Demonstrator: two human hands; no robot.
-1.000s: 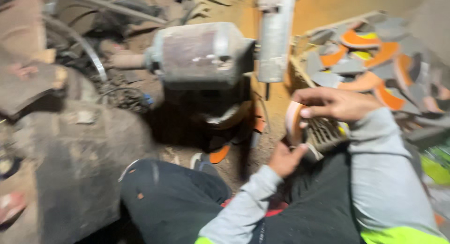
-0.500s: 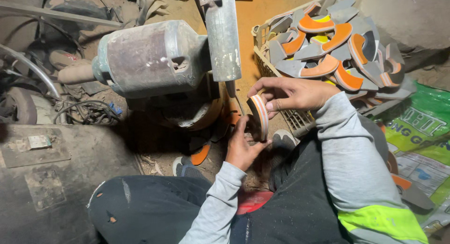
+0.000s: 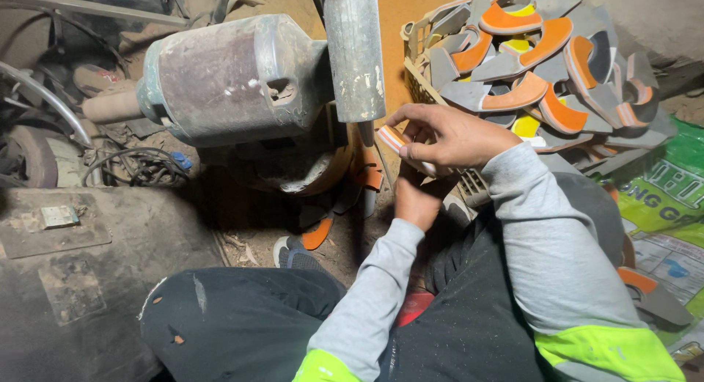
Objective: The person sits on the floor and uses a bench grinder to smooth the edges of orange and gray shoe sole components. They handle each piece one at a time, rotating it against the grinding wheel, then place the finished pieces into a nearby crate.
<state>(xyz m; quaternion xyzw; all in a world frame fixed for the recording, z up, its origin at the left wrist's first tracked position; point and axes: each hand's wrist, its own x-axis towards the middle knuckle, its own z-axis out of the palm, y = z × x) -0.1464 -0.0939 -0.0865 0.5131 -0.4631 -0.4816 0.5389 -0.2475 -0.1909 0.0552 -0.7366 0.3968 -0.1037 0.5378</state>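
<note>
The shoe sole piece [image 3: 392, 138] is small, curved, orange with a pale edge. It sits tilted, just below the grey metal bar of the machine. Fingers pinch its right end.

Both hands [image 3: 440, 144] press an orange-edged piece [image 3: 394, 138] against the grinder [image 3: 355, 56].

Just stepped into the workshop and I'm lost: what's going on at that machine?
A seated person's right hand holds a small orange-and-white curved piece up against the vertical grey part of a dusty motor machine. The left hand sits just beneath it. A basket heaped with similar grey and orange pieces stands beside them.
</note>
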